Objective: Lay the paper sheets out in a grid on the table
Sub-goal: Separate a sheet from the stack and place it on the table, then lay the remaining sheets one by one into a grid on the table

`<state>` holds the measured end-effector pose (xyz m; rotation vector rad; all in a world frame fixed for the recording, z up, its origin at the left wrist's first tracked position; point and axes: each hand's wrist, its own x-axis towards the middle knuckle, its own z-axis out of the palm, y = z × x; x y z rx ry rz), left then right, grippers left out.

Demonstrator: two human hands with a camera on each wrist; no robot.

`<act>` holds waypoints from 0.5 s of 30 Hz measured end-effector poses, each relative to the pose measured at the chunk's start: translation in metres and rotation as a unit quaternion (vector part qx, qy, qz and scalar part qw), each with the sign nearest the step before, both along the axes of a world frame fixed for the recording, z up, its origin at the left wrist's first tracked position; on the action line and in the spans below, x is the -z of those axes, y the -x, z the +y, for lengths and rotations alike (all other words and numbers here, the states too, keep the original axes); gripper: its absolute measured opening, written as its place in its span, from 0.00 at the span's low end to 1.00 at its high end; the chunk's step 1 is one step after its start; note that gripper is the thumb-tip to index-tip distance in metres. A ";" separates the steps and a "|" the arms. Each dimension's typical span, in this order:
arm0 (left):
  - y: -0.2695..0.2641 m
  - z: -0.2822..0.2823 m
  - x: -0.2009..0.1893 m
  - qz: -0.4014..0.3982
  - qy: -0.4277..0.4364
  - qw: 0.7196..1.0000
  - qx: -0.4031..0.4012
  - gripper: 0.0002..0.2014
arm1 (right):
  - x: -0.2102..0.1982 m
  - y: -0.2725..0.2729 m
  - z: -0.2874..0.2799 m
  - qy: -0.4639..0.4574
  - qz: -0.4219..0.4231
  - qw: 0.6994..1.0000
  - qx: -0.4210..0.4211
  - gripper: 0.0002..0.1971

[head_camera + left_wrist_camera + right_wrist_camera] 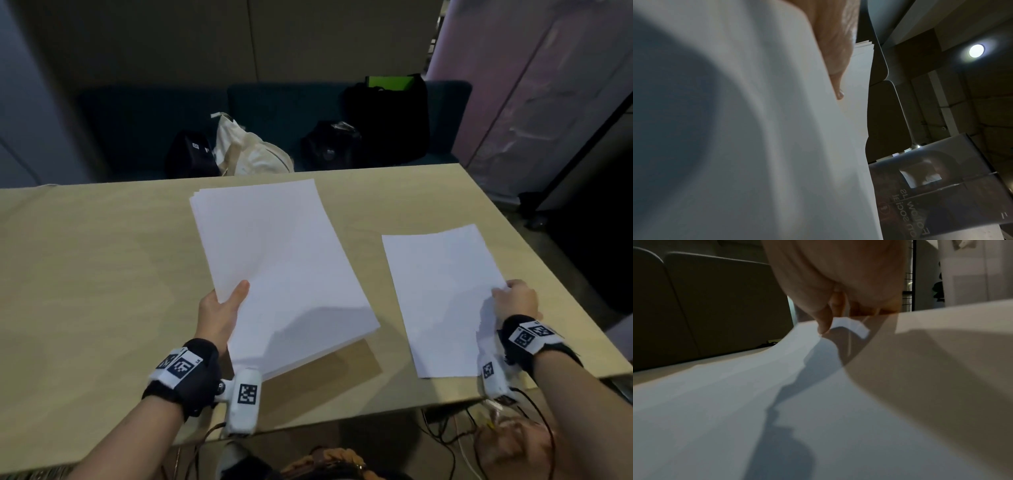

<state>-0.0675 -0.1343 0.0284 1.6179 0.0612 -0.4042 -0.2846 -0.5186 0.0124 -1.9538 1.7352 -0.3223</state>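
My left hand (222, 308) grips a stack of white paper sheets (274, 267) at its near left edge, thumb on top, holding it tilted above the light wooden table (85, 274). In the left wrist view the stack (756, 129) fills the frame with the thumb (836, 65) pressed on it. A single white sheet (442, 301) lies on the table at the near right. My right hand (515, 298) pinches that sheet's right edge, which curls up under the fingers. In the right wrist view the single sheet (777, 402) spreads below the fingertips (824, 327).
The table's near edge (308, 421) and right edge (548, 274) are close to the single sheet. Beyond the far edge stands a dark sofa (274, 113) with black bags (387, 120) and a cream cloth bag (246, 150). Cables (445, 438) hang below the table.
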 end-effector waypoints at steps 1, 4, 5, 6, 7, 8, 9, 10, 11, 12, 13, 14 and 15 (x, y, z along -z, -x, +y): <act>0.002 -0.002 0.000 0.002 0.000 1.000 0.004 0.18 | -0.001 0.001 0.001 0.014 0.015 1.000 0.003 0.19; 0.008 -0.013 0.001 0.007 0.004 1.000 0.018 0.17 | -0.009 -0.002 0.020 0.055 0.046 0.995 -0.076 0.21; 0.010 -0.018 0.002 0.009 0.007 1.000 0.023 0.17 | -0.011 -0.005 0.031 0.047 0.068 0.989 -0.119 0.20; 0.012 -0.022 0.002 0.010 0.007 1.000 0.027 0.17 | -0.013 -0.008 0.043 0.027 0.107 0.980 -0.165 0.19; 0.013 -0.027 0.003 0.010 0.006 0.999 0.033 0.17 | -0.013 -0.011 0.056 -0.001 0.153 0.966 -0.208 0.19; 0.015 -0.032 0.003 0.011 0.005 0.999 0.039 0.17 | -0.012 -0.013 0.067 -0.027 0.190 0.951 -0.243 0.20; 0.016 -0.036 0.004 0.013 0.004 0.999 0.044 0.17 | -0.009 -0.014 0.078 -0.046 0.209 0.939 -0.267 0.21; 0.018 -0.041 0.004 0.016 0.004 0.999 0.050 0.17 | -0.006 -0.013 0.085 -0.057 0.214 0.934 -0.281 0.23; 0.020 -0.045 0.005 0.020 0.005 0.998 0.056 0.17 | -0.004 -0.011 0.087 -0.059 0.210 0.933 -0.285 0.25; 0.021 -0.049 0.005 0.023 0.007 0.998 0.062 0.16 | -0.002 -0.008 0.086 -0.061 0.204 0.935 -0.284 0.27; 0.023 -0.053 0.005 0.025 0.007 0.997 0.068 0.16 | -0.002 -0.006 0.082 -0.066 0.199 0.937 -0.280 0.28; 0.024 -0.056 0.004 0.023 0.004 0.997 0.075 0.16 | -0.002 -0.003 0.076 -0.070 0.198 0.939 -0.273 0.28; 0.025 -0.059 0.005 0.023 0.001 0.996 0.082 0.16 | -0.001 -0.001 0.068 -0.071 0.199 0.941 -0.266 0.28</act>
